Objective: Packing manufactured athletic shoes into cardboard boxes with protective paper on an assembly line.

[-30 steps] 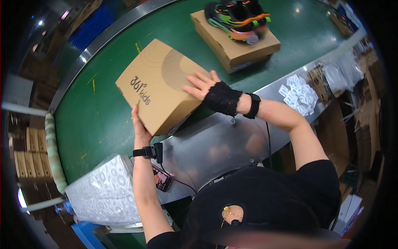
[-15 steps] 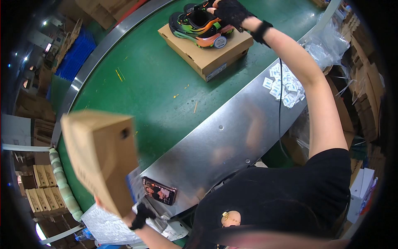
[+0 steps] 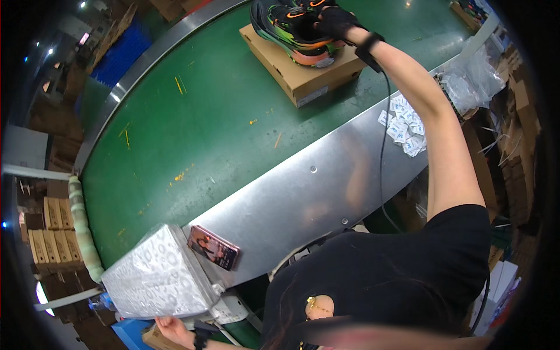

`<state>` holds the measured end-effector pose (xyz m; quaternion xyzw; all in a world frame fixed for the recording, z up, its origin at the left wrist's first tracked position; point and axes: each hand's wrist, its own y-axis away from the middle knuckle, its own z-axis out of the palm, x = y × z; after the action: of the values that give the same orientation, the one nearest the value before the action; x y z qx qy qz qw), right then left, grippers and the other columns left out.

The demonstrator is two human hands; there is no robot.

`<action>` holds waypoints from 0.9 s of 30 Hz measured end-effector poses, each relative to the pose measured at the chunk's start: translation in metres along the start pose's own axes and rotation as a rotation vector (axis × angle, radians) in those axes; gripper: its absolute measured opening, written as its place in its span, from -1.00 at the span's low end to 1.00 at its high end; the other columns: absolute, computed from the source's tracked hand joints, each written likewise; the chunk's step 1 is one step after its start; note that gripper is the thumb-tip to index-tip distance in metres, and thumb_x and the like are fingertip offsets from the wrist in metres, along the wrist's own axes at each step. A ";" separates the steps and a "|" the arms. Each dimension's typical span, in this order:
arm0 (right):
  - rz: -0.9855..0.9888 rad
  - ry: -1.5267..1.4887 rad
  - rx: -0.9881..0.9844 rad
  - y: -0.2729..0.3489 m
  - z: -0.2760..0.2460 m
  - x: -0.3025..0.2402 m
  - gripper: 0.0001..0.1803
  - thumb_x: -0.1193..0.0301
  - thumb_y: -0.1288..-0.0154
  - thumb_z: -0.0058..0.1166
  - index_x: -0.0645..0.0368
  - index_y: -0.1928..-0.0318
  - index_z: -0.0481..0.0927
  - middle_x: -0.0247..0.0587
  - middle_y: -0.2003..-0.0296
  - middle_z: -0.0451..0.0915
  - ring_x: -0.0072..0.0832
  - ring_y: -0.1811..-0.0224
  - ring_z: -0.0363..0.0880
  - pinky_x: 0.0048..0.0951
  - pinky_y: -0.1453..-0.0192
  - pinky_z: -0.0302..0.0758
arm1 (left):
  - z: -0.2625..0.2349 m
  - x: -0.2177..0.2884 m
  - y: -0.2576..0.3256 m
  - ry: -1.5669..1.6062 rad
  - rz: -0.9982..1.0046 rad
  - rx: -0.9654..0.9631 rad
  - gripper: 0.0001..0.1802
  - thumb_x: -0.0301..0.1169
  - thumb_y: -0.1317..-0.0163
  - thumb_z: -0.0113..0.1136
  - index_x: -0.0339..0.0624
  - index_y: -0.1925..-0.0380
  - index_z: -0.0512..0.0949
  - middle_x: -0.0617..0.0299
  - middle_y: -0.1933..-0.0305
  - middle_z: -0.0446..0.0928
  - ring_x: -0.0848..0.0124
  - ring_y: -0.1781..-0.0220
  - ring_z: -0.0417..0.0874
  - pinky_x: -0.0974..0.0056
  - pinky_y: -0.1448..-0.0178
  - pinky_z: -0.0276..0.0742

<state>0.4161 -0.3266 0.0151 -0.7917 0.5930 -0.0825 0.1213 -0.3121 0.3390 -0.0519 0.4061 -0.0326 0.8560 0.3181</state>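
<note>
At the top of the head view, my right hand (image 3: 336, 23), in a dark fingerless glove, grips a black, green and orange sneaker (image 3: 300, 44) at its collar. A second sneaker is partly hidden behind it. The pair is over a closed brown shoebox (image 3: 303, 87) on the green belt. At the lower left my left hand (image 3: 175, 331) is beside the lower edge of a stack of white patterned wrapping sheets (image 3: 160, 274). Its fingers look loosely bent and apart, with nothing visible in them. Brown cardboard (image 3: 156, 337) shows just below that hand.
A phone (image 3: 213, 248) lies on the metal ledge (image 3: 303, 204) beside the green belt (image 3: 198, 134). Small white packets (image 3: 405, 125) are heaped further right, past a hanging black cable (image 3: 383, 157). Clear plastic bags (image 3: 472, 81) bunch at the right. A blue box (image 3: 131, 332) stands lower left.
The brown box that my left hand held over the belt is gone from there, and that hand is lower, by the wrapping sheets. My right hand has stayed on the sneakers, which have tilted.
</note>
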 end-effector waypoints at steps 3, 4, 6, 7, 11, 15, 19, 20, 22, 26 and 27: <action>-0.130 0.035 0.156 0.069 -0.027 -0.020 -0.67 0.06 -0.07 -0.05 0.02 0.32 0.53 -0.21 0.22 0.52 -0.29 0.14 0.48 -0.22 0.08 0.36 | 0.145 -0.070 -0.003 -0.207 -0.006 0.159 -0.73 -0.42 -0.36 -0.32 -0.22 0.45 0.37 0.43 0.77 -0.06 0.63 0.80 -0.07 0.49 0.73 -0.08; -0.193 0.134 0.151 0.092 -0.025 -0.015 -0.69 0.08 -0.08 -0.06 0.02 0.36 0.53 -0.19 0.27 0.53 -0.28 0.17 0.49 -0.23 0.06 0.35 | 0.212 -0.109 -0.004 -0.219 -0.020 0.173 -0.77 -0.42 -0.34 -0.24 -0.26 0.26 0.43 0.44 0.75 -0.10 0.66 0.78 -0.08 0.50 0.72 -0.10; -0.384 -0.050 0.105 0.131 -0.047 -0.048 -0.83 0.23 0.03 0.05 0.03 0.50 0.53 -0.23 0.53 0.53 -0.27 0.36 0.51 -0.25 0.06 0.34 | 0.253 -0.142 -0.027 -0.569 0.004 0.128 -0.75 -0.39 -0.26 -0.06 -0.20 0.08 0.42 0.51 0.73 -0.12 0.73 0.75 -0.08 0.54 0.70 -0.12; -0.553 -0.038 0.245 0.150 -0.027 -0.041 -0.88 0.28 0.14 0.08 0.02 0.58 0.51 -0.28 0.63 0.49 -0.32 0.47 0.49 -0.28 0.11 0.35 | 0.288 -0.164 -0.031 -0.554 0.017 -0.084 -0.67 -0.40 -0.25 -0.03 -0.21 -0.01 0.38 0.50 0.69 -0.05 0.73 0.69 -0.04 0.54 0.65 -0.06; -0.811 -0.123 -0.053 0.221 -0.058 -0.111 -0.85 0.26 0.27 0.06 0.00 0.73 0.44 -0.35 0.76 0.41 -0.45 0.62 0.41 -0.30 0.03 0.19 | 0.417 -0.235 -0.010 -0.974 0.261 -0.642 -0.19 -0.20 -0.10 0.14 -0.25 -0.25 -0.01 -0.15 -0.23 0.12 0.12 -0.25 0.21 0.10 -0.23 0.15; -1.063 -0.221 -0.185 0.253 -0.047 -0.148 -0.84 0.25 0.25 0.10 -0.02 0.76 0.46 -0.42 0.81 0.38 -0.50 0.64 0.41 -0.23 0.00 0.16 | 0.457 -0.325 0.003 -1.258 0.551 -1.091 -0.43 -0.07 -0.03 0.17 -0.34 0.10 0.44 -0.12 -0.09 0.31 0.09 -0.18 0.30 0.19 -0.15 0.28; -1.045 -0.313 -0.484 0.226 -0.051 -0.155 -0.82 0.27 0.17 0.10 0.06 0.72 0.47 -0.34 0.76 0.43 -0.38 0.61 0.47 -0.27 0.21 0.34 | 0.445 -0.392 0.046 -1.355 0.538 -1.340 -0.35 -0.02 -0.05 0.11 -0.37 0.02 0.36 -0.18 -0.17 0.20 -0.01 -0.23 0.21 0.11 -0.23 0.17; -0.934 -0.260 -0.689 0.206 -0.054 -0.154 -0.83 0.28 0.14 0.10 0.09 0.66 0.51 -0.30 0.71 0.47 -0.33 0.56 0.50 -0.29 0.30 0.39 | 0.439 -0.399 0.054 -1.421 0.597 -1.345 -0.30 -0.04 -0.06 0.12 -0.39 -0.04 0.29 -0.19 -0.19 0.17 -0.01 -0.26 0.16 0.13 -0.27 0.11; -0.699 -0.837 -0.410 0.162 -0.039 -0.133 -0.84 0.32 0.11 0.10 0.14 0.55 0.56 -0.20 0.65 0.52 -0.27 0.51 0.54 -0.35 0.41 0.44 | 0.428 -0.416 0.062 -1.427 0.401 -1.390 -0.17 0.00 -0.04 0.12 -0.40 -0.14 0.14 -0.27 -0.21 0.09 -0.08 -0.29 0.07 0.13 -0.31 0.04; -0.427 -0.119 -0.073 0.114 0.025 -0.109 -0.50 0.40 0.10 0.13 0.11 0.04 0.38 -0.04 0.10 0.42 -0.20 0.03 0.41 -0.04 0.04 0.33 | 0.430 -0.412 0.067 -1.372 0.068 -1.406 -0.02 0.11 0.02 0.12 -0.46 -0.18 0.04 -0.40 -0.21 0.01 -0.16 -0.29 0.03 0.09 -0.31 0.04; -0.355 0.241 0.017 0.110 0.044 -0.101 -0.29 0.43 0.10 0.16 0.09 -0.14 0.23 -0.02 -0.11 0.29 -0.15 -0.16 0.27 0.13 -0.08 0.22 | 0.433 -0.411 0.067 -1.374 0.064 -1.394 -0.02 0.11 0.02 0.12 -0.46 -0.18 0.04 -0.40 -0.21 0.01 -0.16 -0.29 0.03 0.09 -0.31 0.04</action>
<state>0.2987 -0.2550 -0.0573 -0.8671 0.4537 -0.2017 0.0397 0.1337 -0.0635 -0.0437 0.5363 -0.7201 0.2304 0.3753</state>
